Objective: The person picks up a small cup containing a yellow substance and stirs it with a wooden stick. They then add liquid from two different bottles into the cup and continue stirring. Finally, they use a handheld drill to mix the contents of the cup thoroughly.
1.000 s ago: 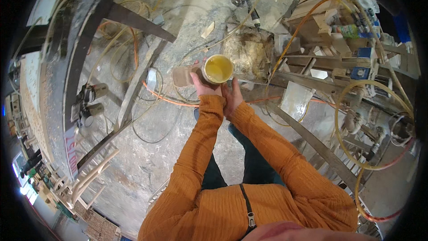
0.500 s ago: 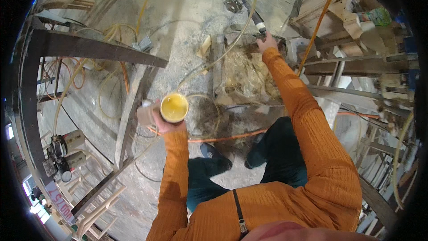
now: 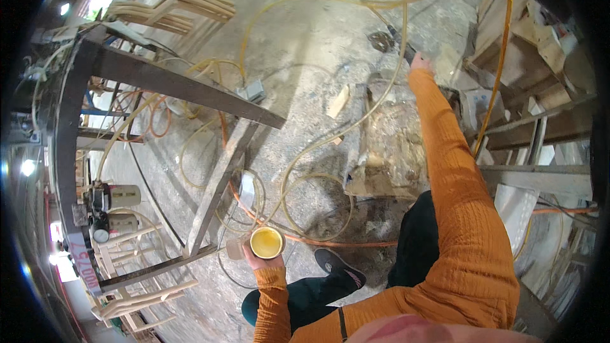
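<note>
Head view: left hand point(image 3: 254, 259) wrapped around yellow cup point(image 3: 266, 242) near, right hand point(image 3: 419, 61) far, closing on dark tool point(image 3: 399, 39), next needing firm lift.

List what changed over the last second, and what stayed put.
The right hand let go of the yellow-filled cup and reached far forward to a dark tool on the floor. The left hand swung the cup down and leftward. It still grips the cup, upright.

Yellow cup point(image 3: 267, 242), orange ribbed sleeves point(image 3: 457, 216), pale yellow hoses point(image 3: 356, 121), orange cable point(image 3: 330, 241), grey floor point(image 3: 305, 44).
</note>
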Available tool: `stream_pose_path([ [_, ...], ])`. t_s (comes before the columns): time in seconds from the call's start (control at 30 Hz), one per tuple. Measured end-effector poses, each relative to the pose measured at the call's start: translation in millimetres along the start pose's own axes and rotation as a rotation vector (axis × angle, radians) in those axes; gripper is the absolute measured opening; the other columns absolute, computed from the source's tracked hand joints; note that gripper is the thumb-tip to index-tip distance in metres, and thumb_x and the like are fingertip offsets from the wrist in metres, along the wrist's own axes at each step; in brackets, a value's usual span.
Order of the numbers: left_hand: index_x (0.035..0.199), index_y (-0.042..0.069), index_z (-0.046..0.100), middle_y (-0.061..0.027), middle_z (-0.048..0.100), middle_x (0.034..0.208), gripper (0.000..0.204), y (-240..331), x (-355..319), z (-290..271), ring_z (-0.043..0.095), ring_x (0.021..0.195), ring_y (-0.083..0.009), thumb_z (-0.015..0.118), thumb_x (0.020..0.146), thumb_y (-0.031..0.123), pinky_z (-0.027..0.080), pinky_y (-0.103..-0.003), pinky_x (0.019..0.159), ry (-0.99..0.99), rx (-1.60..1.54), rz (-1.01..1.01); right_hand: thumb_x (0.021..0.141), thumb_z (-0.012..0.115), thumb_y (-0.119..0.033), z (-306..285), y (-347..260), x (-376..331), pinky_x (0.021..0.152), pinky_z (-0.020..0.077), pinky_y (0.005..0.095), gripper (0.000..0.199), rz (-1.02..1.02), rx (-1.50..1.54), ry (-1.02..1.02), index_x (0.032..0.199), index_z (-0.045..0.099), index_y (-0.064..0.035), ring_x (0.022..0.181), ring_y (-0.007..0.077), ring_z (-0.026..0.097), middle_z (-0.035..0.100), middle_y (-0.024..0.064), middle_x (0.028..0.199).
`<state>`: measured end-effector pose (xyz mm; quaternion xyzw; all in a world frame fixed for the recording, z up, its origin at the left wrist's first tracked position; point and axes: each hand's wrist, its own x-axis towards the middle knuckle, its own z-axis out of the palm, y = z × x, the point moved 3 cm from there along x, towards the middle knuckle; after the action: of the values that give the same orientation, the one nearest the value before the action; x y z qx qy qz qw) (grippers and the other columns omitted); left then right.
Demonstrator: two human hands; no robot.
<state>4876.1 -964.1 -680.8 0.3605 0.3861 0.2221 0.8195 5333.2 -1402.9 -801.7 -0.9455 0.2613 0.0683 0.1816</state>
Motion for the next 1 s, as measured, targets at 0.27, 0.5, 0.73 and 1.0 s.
stream_pose_path([
  [0.27,0.108,0.009,0.054,-0.0091,0.059,0.106,0.041,4.8,6.6,45.0,0.056,0.100,-0.0260,0.036,0.090,0.040,0.044,-0.043,0.088,-0.067,-0.041,0.033,0.067,0.063,-0.021,-23.1,1.8,11.9,0.080,0.0462,0.0401,0.041,-0.115,0.237,0.028,0.103,0.059,-0.0025,0.094,0.0328,0.059,0.060,0.0212,0.104],
  [0.5,0.124,0.012,0.040,-0.0140,0.050,0.122,0.050,-25.7,16.0,103.9,0.051,0.106,-0.0340,0.039,0.088,0.047,0.042,-0.049,0.090,-0.442,-0.184,-0.192,0.057,0.059,-0.012,-67.8,1.9,-51.4,0.063,0.0454,0.0311,0.050,-0.418,0.789,-0.147,0.106,0.059,-0.0002,0.068,0.0208,0.059,0.063,0.0132,0.077],
  [0.73,0.112,0.009,0.046,-0.0187,0.052,0.113,0.041,-85.5,44.4,171.2,0.050,0.106,-0.0349,0.045,0.087,0.040,0.040,-0.049,0.092,-0.536,-0.218,-0.407,0.068,0.069,-0.017,-133.9,5.4,-107.4,0.059,0.0416,0.0229,0.034,-0.490,0.954,-0.190,0.096,0.060,-0.0008,0.063,0.0086,0.050,0.056,-0.0007,0.074],
  [1.0,0.103,0.011,0.049,-0.0138,0.055,0.110,0.035,-103.5,70.8,189.9,0.052,0.103,-0.0342,0.046,0.086,0.041,0.044,-0.051,0.087,-0.482,-0.108,-0.420,0.075,0.064,-0.015,-147.7,-38.9,-166.3,0.049,0.0441,0.0265,0.019,-0.634,1.364,-0.243,0.084,0.059,-0.0003,0.055,0.0137,0.055,0.058,0.0053,0.067],
])
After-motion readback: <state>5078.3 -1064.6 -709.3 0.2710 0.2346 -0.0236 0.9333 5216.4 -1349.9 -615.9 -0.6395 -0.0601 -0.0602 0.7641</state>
